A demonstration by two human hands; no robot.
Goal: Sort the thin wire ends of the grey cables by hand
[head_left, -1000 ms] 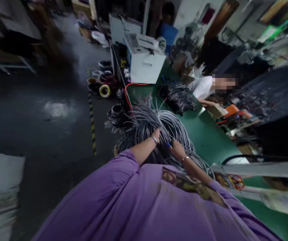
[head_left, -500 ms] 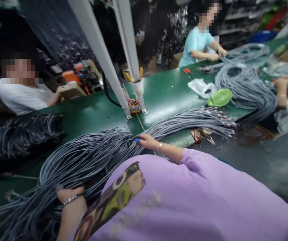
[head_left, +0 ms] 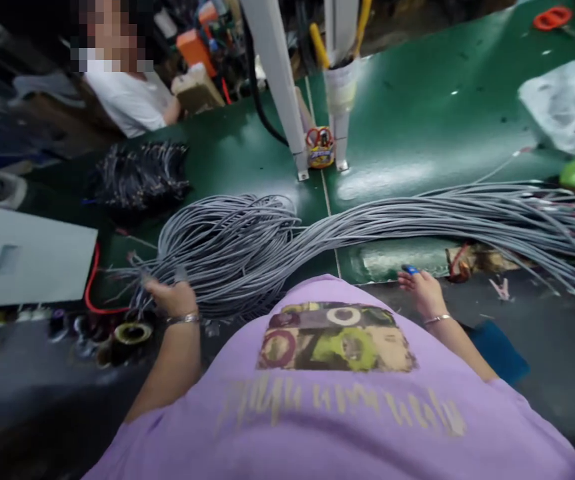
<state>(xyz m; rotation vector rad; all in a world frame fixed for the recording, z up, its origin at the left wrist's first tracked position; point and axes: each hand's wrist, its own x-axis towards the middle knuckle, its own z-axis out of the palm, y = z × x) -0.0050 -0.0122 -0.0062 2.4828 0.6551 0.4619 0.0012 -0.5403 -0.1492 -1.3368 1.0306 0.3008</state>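
A thick bundle of grey cables (head_left: 227,233) lies looped on the green table, with a long tail running right to stripped ends with white and red tips. My left hand (head_left: 171,298) is closed around cables at the left end of the loops; grey covers show on its fingertips, and the cables partly hide its fingers. Off the table's front edge, my right hand (head_left: 423,292) hangs apart from the cables, fingers loosely spread and holding nothing. Something blue covers one of its fingertips.
Two grey posts (head_left: 280,87) stand behind the cables, a small yellow tub (head_left: 321,150) at their feet. Dark cables (head_left: 140,175) lie back left, near a pale box (head_left: 27,257). A plastic bag (head_left: 565,107) and red scissors (head_left: 552,18) are at right. A person (head_left: 127,93) sits opposite.
My right hand has left the cables and moved down and right, off the table edge. My left hand stays at the left end of the bundle. The view has turned left.
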